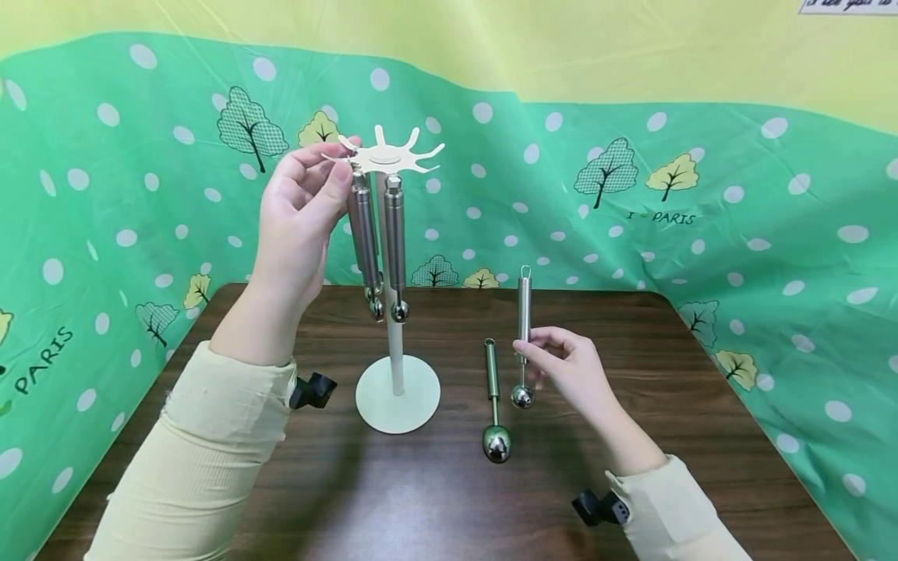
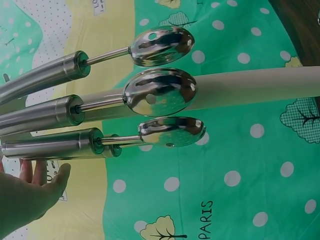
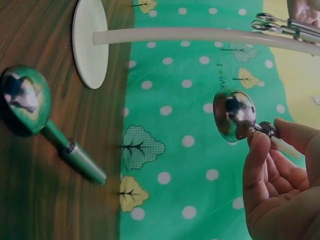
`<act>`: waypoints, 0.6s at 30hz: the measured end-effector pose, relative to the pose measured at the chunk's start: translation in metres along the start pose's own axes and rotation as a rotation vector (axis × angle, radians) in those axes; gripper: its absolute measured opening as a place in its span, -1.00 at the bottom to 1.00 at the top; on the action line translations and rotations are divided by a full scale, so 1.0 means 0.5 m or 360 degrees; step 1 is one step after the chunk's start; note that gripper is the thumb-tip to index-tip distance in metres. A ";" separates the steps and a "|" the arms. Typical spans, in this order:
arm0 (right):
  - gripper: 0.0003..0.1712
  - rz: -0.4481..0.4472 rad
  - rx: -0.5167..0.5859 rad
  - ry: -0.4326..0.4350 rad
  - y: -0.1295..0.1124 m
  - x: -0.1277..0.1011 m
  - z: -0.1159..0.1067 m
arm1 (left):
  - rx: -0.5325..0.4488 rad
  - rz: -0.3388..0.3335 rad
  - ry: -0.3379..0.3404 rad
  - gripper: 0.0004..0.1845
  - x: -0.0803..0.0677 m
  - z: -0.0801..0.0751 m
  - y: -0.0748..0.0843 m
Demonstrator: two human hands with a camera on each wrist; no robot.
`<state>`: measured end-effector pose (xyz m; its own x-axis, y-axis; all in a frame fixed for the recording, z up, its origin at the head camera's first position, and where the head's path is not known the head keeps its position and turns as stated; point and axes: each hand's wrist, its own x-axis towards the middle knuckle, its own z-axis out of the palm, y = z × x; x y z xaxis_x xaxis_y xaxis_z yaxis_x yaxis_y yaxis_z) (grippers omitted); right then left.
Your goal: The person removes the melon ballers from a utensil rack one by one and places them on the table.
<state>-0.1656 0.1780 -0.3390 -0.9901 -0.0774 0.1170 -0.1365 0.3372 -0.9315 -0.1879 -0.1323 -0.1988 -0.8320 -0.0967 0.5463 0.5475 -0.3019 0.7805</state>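
Observation:
My left hand (image 1: 302, 195) is up at the white rack (image 1: 384, 160), thumb and fingers pinching the left edge of its spoked top. Several steel melon ballers (image 1: 395, 234) hang from the rack beside that hand, their scoops (image 2: 160, 92) pointing down. My right hand (image 1: 571, 370) pinches another steel melon baller (image 1: 525, 308) near the lower end of its handle. It stands upright, loop at the top and round scoop (image 3: 235, 116) at the bottom, close over the table. Left of it lies a melon baller with a green-tinted handle (image 1: 493, 374), scoop toward me.
The rack's round white base (image 1: 397, 417) stands on the dark wooden table (image 1: 421, 499), its pole (image 1: 395, 343) rising behind the hanging ballers. A green and yellow patterned cloth (image 1: 533, 187) hangs behind the table and along its sides. Black wrist cameras (image 1: 313, 390) sit at both cuffs.

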 end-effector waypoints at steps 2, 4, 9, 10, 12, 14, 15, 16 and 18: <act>-0.67 0.0013 -0.0007 -0.0009 0.006 0.000 -0.002 | 0.0010 0.0001 0.0006 -0.88 -0.001 0.000 0.000; -0.66 0.0030 -0.0010 -0.0013 0.012 -0.001 -0.004 | 0.0020 0.0001 0.0014 -0.87 -0.001 0.000 -0.001; -0.63 0.0073 -0.0028 -0.0008 0.030 0.001 -0.011 | 0.0024 -0.0004 0.0029 -0.87 -0.002 0.002 -0.002; -0.63 0.0081 -0.0036 -0.0007 0.034 0.002 -0.012 | 0.0023 -0.0004 0.0029 -0.86 -0.002 0.002 -0.002; -0.62 0.0096 -0.0051 -0.0007 0.042 0.003 -0.013 | 0.0022 -0.0002 0.0030 -0.86 -0.002 0.003 -0.002; -0.62 0.0112 -0.0064 -0.0008 0.049 0.003 -0.015 | 0.0022 0.0002 0.0030 -0.86 -0.002 0.003 -0.002; -0.62 0.0116 -0.0066 -0.0006 0.053 0.004 -0.015 | 0.0026 0.0006 0.0030 -0.85 -0.002 0.003 -0.002; -0.62 0.0124 -0.0069 -0.0006 0.056 0.004 -0.015 | 0.0029 0.0009 0.0030 -0.85 -0.002 0.004 -0.002; -0.61 0.0135 -0.0075 -0.0010 0.063 0.005 -0.016 | 0.0040 0.0016 0.0036 -0.85 -0.002 0.004 -0.002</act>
<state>-0.1725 0.1960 -0.3653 -0.9980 -0.0523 0.0363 -0.0537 0.3866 -0.9207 -0.1874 -0.1298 -0.1993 -0.8281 -0.1211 0.5473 0.5577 -0.2769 0.7825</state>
